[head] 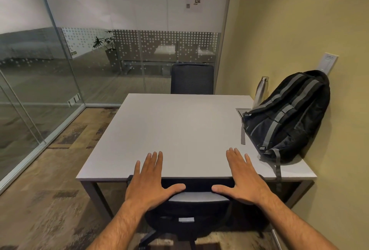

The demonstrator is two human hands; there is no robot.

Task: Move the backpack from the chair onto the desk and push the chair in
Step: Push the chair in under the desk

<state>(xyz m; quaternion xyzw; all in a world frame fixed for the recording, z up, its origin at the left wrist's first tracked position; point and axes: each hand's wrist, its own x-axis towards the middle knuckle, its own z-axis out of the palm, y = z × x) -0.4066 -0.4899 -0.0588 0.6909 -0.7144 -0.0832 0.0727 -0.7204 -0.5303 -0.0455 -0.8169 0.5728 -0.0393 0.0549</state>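
Observation:
The black backpack [287, 118] with grey straps lies on the right side of the grey desk [175, 130], leaning against the yellow wall. One strap hangs over the desk's front edge. The dark office chair [197, 207] stands at the desk's near edge, its seat partly under the top. My left hand [151, 184] and my right hand [242, 180] hover flat, fingers spread, above the top of the chair's backrest and the desk's front edge. Neither hand holds anything; whether the palms touch the backrest is unclear.
A steel water bottle [261, 90] stands behind the backpack by the wall. A cable port [242, 111] is set in the desk beside it. A second dark chair [192, 79] is tucked in at the far side. Glass partitions [60, 70] enclose the left and back.

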